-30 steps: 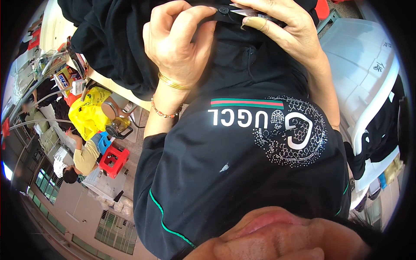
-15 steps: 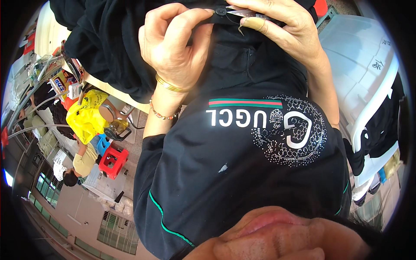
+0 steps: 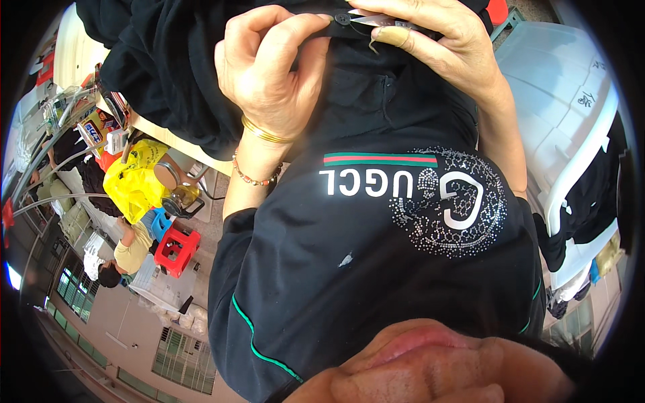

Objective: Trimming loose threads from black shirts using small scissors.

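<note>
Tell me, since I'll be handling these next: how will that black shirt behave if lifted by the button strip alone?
Probably floppy: the black shirt drapes in soft folds below where the left hand pinches its button strip. Likely light, since a fingertip pinch holds it. The rhinestone patch may be stiffer and slightly heavier.

The right hand (image 3: 437, 40) was cut off by the top edge and hid most of the small metal snips (image 3: 376, 20), while the black garment (image 3: 175, 74) ran out of view.

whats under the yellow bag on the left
Under the yellow bag sit a blue stool and a red stool. The floor directly beneath it is covered.
</note>
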Demonstrator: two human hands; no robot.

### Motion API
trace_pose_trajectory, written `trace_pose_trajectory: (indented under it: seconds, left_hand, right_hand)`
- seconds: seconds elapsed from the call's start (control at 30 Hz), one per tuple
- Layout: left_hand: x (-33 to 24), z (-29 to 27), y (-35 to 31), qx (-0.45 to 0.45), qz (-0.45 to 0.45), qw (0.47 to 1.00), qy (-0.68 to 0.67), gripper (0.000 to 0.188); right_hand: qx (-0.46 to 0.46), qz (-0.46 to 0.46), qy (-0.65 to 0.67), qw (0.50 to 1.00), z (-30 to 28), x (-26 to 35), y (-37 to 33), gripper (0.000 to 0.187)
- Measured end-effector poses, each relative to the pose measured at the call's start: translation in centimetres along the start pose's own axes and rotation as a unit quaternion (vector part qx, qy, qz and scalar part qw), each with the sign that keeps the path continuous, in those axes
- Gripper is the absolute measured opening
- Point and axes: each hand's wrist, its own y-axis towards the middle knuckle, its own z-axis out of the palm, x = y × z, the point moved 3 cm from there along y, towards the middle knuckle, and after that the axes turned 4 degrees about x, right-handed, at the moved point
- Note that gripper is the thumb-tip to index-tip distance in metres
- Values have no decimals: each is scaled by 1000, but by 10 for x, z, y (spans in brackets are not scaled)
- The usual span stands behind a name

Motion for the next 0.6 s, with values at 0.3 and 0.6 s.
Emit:
trace_pose_trajectory:
  seconds: [0.3, 0.6]
  left_hand:
    - [1, 1, -1, -3, 10, 1000, -4, 30]
    - [0, 0, 1, 1, 6, 1000, 1, 29]
  right_hand:
    - [6, -4, -7, 1000, 2, 2, 2, 40]
    - [3, -1, 2, 1000, 2, 0, 3, 39]
